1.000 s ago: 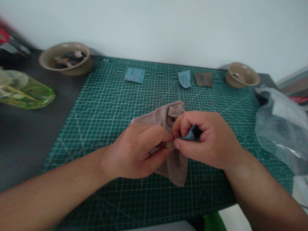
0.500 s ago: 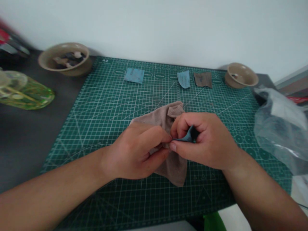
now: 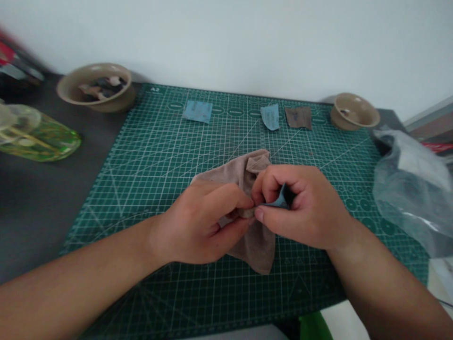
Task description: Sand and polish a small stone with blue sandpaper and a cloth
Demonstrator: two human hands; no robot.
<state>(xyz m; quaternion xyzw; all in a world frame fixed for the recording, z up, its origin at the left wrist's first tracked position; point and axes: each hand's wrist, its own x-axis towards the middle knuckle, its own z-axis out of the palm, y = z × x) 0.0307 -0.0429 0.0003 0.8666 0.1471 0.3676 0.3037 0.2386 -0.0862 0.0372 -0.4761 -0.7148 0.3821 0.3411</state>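
Observation:
Over a brownish-pink cloth [image 3: 260, 250], my two hands meet at the fingertips. My left hand [image 3: 201, 222] is closed in a pinch on a small beige-grey piece [image 3: 246, 212], mostly covered by the fingers, so its kind does not show. Between thumb and fingers, my right hand [image 3: 300, 208] grips a bent blue piece of sandpaper [image 3: 281, 200], its edge touching or very near the small piece. The cloth lies crumpled under both hands on a green cutting mat [image 3: 159, 156].
At the mat's back lie a blue sandpaper square [image 3: 198, 112], a cut blue piece [image 3: 270, 117] and a brown square [image 3: 298, 117]. A bowl of small pieces [image 3: 95, 87] stands left, a smaller bowl [image 3: 355, 112] right. A bottle of yellow-green liquid [image 3: 42, 134] and a clear plastic bag [image 3: 414, 184] flank the mat.
My right thumb and the blue sandpaper have shifted slightly to the right, showing more of the small piece between the fingertips. Cloth and surroundings stay as they were.

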